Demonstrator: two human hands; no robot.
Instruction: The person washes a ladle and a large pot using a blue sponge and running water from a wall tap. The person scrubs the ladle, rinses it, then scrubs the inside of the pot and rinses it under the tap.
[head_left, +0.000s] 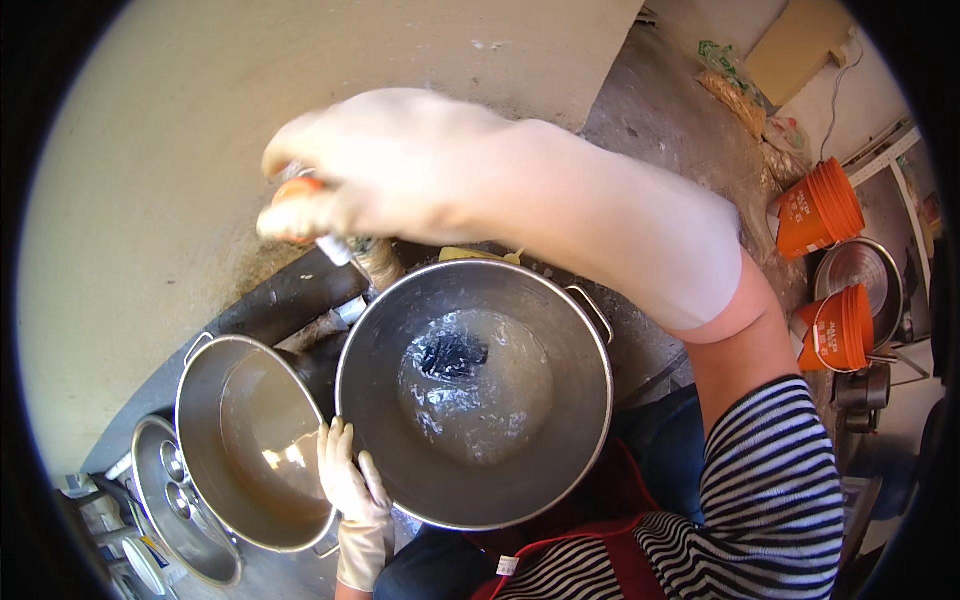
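A large steel pot (474, 480) with liquid and a dark, shiny object (452, 355) inside stands in front of me. My left hand (352, 480), in a pale rubber glove, rests against its left rim, fingers extended, between it and a second steel pot (225, 495) of cloudy brownish liquid. In a long pale glove, my right hand (304, 191) reaches across above the big pot to the wall side, its fingers closed around an orange-red thing (300, 187), blurred, probably a tap handle. A white spout-like piece (334, 251) shows just below it.
A steel basin (156, 525) holding ladles lies at the far left beside a white lid (144, 566). Pipes (311, 289) run along the wall foot. Orange buckets (817, 210), a steel bowl (881, 262) and bags (739, 105) are at the right.
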